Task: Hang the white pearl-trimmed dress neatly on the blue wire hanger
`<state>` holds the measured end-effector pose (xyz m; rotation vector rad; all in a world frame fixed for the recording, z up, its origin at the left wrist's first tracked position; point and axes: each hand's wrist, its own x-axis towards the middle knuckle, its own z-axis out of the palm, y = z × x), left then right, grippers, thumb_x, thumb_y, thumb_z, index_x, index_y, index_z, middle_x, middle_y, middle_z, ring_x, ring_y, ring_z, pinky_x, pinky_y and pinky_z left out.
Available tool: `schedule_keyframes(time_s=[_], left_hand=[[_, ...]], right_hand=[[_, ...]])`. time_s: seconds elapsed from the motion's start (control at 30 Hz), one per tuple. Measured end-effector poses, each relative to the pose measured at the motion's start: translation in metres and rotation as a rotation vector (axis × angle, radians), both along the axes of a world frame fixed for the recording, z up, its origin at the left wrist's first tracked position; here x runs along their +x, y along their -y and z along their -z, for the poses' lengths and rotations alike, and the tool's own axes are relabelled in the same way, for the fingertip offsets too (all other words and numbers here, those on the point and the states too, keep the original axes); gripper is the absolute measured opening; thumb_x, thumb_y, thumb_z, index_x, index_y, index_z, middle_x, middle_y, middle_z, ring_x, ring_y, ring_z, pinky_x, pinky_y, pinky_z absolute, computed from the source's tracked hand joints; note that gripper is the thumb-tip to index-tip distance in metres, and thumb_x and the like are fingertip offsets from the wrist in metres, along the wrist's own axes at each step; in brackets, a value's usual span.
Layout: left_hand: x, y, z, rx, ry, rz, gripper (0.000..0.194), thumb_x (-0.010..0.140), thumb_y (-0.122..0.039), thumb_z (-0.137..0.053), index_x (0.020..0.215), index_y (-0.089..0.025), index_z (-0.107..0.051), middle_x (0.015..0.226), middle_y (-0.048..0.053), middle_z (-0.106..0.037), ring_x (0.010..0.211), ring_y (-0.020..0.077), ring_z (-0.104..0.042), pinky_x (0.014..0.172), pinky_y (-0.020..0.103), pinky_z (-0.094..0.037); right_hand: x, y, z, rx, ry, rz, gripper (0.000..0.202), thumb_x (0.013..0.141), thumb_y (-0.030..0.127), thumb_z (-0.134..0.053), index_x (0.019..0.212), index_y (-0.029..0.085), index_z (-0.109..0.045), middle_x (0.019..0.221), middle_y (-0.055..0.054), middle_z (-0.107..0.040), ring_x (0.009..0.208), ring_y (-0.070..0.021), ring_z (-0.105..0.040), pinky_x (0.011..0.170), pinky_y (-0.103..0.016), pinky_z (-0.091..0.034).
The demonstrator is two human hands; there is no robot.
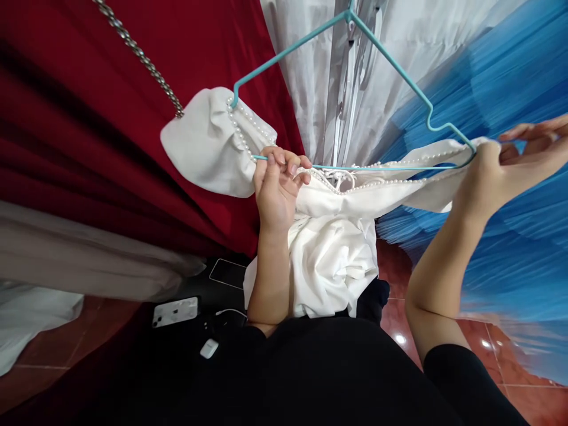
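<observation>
A white garment [332, 260] with pearl-beaded edges lies over the lap and up onto a light-blue hanger [290, 52]. One puffed white sleeve [208, 142] hangs on the hanger's left end; the other end of the hanger sits inside the garment's right side. My left hand [279, 183] pinches the beaded edge and the hanger's bottom bar near the left sleeve. My right hand [501, 163] is at the hanger's right end, with white fabric under the base of its thumb and its other fingers stretched outward; what its thumb grips is partly hidden.
Red fabric [133, 148] hangs at the left with a metal chain [142, 56] before it. White fabric [306, 77] hangs behind the hanger, blue tulle [510, 236] at the right. A phone [175, 312], another phone [227, 273] and a small white case [209, 348] lie lower left.
</observation>
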<state>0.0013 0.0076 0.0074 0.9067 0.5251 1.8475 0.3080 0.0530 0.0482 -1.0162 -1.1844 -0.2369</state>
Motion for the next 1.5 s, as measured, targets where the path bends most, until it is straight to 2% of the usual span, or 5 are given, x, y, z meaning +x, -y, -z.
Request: schedule_keyframes(time_s=[0.2,0.57,0.87,1.27,1.5], left_hand=[[-0.002,0.002,0.0,-0.011,-0.035,-0.033,0.033,0.097,-0.048,-0.069,0.085,-0.024,-0.05,0.075,0.0,-0.051,0.084,0.0169,-0.067,0.065,0.022,-0.053],[-0.002,-0.001,-0.001,0.01,0.003,-0.01,0.03,0.095,-0.044,-0.072,0.085,-0.022,-0.053,0.076,0.0,-0.05,0.085,0.0174,-0.068,0.064,0.023,-0.053],[0.0,0.001,-0.001,0.017,0.021,0.008,0.03,0.095,-0.042,-0.073,0.085,-0.022,-0.053,0.077,0.0,-0.05,0.086,0.0171,-0.068,0.064,0.022,-0.054],[0.008,0.001,0.006,-0.011,-0.076,-0.061,0.032,0.098,-0.049,-0.066,0.088,-0.023,-0.051,0.08,0.002,-0.06,0.092,0.0187,-0.072,0.068,0.023,-0.056],[0.017,0.037,0.01,0.044,-0.59,-0.051,0.023,0.102,-0.042,-0.063,0.116,-0.025,-0.072,0.124,0.008,-0.075,0.116,0.023,-0.072,0.099,0.035,-0.057]], right_hand=[[-0.034,0.004,-0.05,-0.116,0.17,-0.175,0.04,0.072,-0.009,-0.054,0.088,0.026,-0.043,0.095,-0.002,-0.045,0.077,-0.0114,-0.053,0.06,-0.028,-0.039],[0.025,-0.004,-0.003,-0.166,0.052,-0.266,0.035,0.071,0.0,-0.058,0.089,0.03,-0.061,0.077,0.0,-0.052,0.068,-0.0183,-0.056,0.065,-0.038,-0.049],[-0.065,0.01,-0.057,-0.137,0.117,-0.396,0.029,0.064,-0.001,-0.061,0.078,0.024,-0.056,0.08,0.001,-0.054,0.064,-0.0119,-0.047,0.056,-0.03,-0.033],[-0.134,0.027,0.044,-0.136,0.59,-0.373,0.022,0.096,0.024,-0.055,0.113,0.031,-0.066,0.094,0.001,-0.071,0.091,-0.0208,-0.065,0.094,-0.045,-0.046],[-0.132,0.021,0.049,-0.091,0.493,-0.328,0.023,0.099,0.022,-0.051,0.11,0.03,-0.07,0.093,0.0,-0.075,0.085,-0.0191,-0.065,0.091,-0.043,-0.043]])
